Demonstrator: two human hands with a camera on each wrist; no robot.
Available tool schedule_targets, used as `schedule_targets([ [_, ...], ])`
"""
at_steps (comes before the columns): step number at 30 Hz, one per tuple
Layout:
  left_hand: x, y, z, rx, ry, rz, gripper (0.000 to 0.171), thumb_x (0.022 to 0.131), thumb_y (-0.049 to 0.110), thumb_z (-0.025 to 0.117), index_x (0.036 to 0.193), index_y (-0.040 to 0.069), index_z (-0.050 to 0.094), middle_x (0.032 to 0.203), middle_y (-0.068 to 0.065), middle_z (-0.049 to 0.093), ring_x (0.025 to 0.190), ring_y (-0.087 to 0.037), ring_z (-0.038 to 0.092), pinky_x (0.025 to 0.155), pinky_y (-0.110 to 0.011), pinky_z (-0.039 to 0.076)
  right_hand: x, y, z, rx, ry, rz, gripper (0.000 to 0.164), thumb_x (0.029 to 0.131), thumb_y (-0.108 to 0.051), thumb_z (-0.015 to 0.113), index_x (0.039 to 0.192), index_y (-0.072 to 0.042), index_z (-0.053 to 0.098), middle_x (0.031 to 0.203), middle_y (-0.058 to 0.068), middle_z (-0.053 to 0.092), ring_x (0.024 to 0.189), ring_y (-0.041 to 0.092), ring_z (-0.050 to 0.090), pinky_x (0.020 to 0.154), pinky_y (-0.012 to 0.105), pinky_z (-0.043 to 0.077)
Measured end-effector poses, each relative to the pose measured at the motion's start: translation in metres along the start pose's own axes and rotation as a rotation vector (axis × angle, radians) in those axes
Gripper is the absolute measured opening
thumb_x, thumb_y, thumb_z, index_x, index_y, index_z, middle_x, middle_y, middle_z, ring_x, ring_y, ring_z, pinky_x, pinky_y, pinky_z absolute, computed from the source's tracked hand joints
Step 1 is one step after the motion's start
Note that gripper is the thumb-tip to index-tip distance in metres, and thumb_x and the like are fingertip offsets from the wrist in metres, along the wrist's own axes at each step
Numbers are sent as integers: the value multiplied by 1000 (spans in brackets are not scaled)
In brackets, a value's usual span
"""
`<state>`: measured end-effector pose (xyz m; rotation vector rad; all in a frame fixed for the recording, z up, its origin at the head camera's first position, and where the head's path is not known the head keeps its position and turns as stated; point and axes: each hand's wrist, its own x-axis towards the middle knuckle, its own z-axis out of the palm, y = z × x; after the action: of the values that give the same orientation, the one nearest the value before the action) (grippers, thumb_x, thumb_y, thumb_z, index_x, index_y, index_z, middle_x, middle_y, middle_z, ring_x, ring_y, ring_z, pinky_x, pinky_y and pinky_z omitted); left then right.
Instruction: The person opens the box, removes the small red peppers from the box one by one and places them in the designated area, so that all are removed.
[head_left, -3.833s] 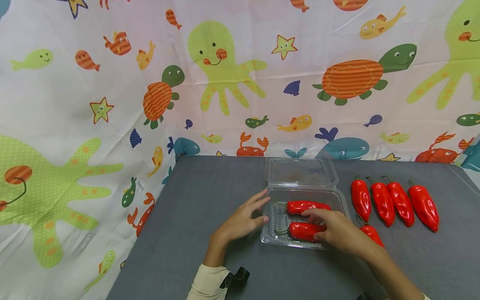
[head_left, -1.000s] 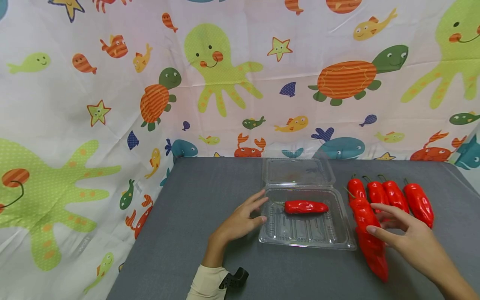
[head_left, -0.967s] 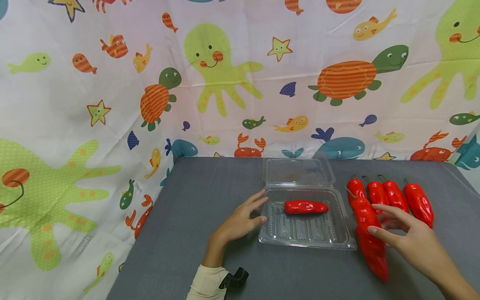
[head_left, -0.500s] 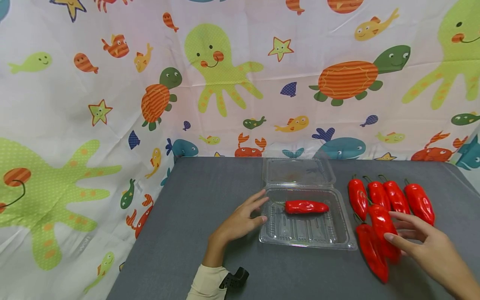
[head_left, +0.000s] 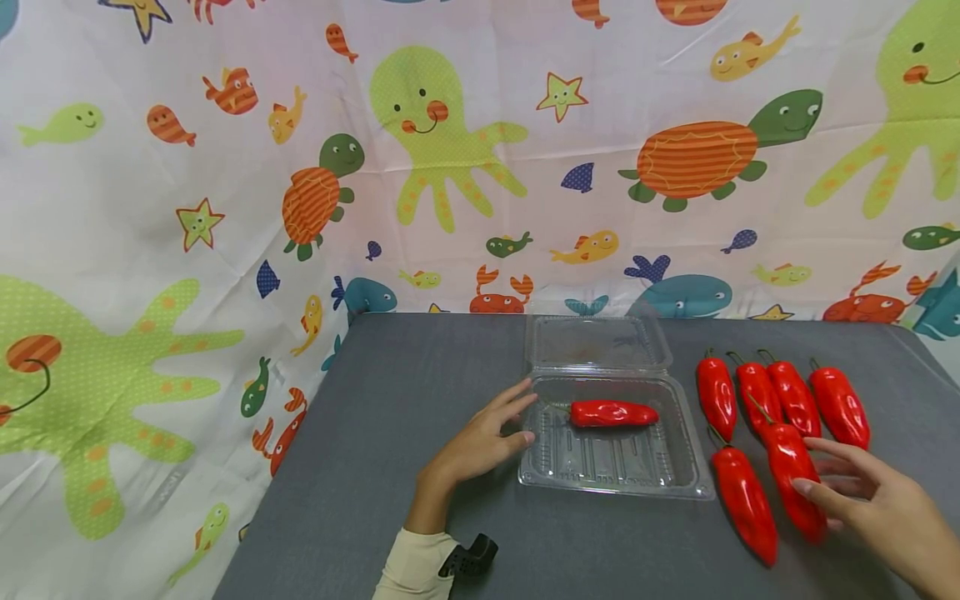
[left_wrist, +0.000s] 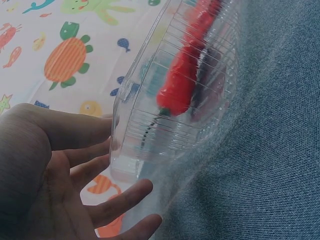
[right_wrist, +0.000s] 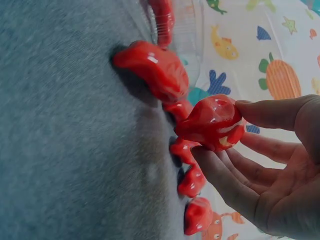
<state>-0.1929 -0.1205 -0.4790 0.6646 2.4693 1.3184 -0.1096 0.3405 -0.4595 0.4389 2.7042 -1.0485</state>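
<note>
In the head view my right hand [head_left: 877, 500] pinches a red pepper [head_left: 789, 467] with a green stem, between thumb and fingers, at the right of the grey table. The right wrist view shows that pepper [right_wrist: 212, 122] raised off the cloth. My left hand [head_left: 480, 446] has its fingers spread and fairly straight at the left edge of a clear plastic container [head_left: 547, 473]. Its fingertips [left_wrist: 102, 131] touch the container's wall in the left wrist view. Inside the container one red pepper [head_left: 613, 413] lies sideways, stem to the left. The hinged lid [head_left: 596, 343] lies folded back.
Several red peppers stand in a row at the right back, among them the leftmost pepper [head_left: 717, 396] and the rightmost pepper [head_left: 840, 408]. Nearer, a loose pepper [head_left: 746, 504] lies beside the container's right side. A patterned curtain [head_left: 480, 192] hangs behind the table.
The lower pepper has left the container in my right hand. That hand has carried it rightward, past the loose front pepper. My left hand stays in place.
</note>
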Motion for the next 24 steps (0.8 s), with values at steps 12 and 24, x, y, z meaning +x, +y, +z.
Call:
schedule_targets([
  [12,1,0,0,11,6,1,63,104,20,65,162,11,44,176,4,25,138,-30,58,117,-61,41,8,20,6,9,-77,50,87,95,-25,81,154,15,29,127,50,48,88,39,71,68,44,64],
  [24,1,-1,0,8,5,2,63,104,21,65,163,11,44,176,5,25,138,-29,58,118,-61,40,12,28,10,-7,-79,94,88,94,-25,82,153,15,30,123,48,51,84,35,70,66,45,64],
])
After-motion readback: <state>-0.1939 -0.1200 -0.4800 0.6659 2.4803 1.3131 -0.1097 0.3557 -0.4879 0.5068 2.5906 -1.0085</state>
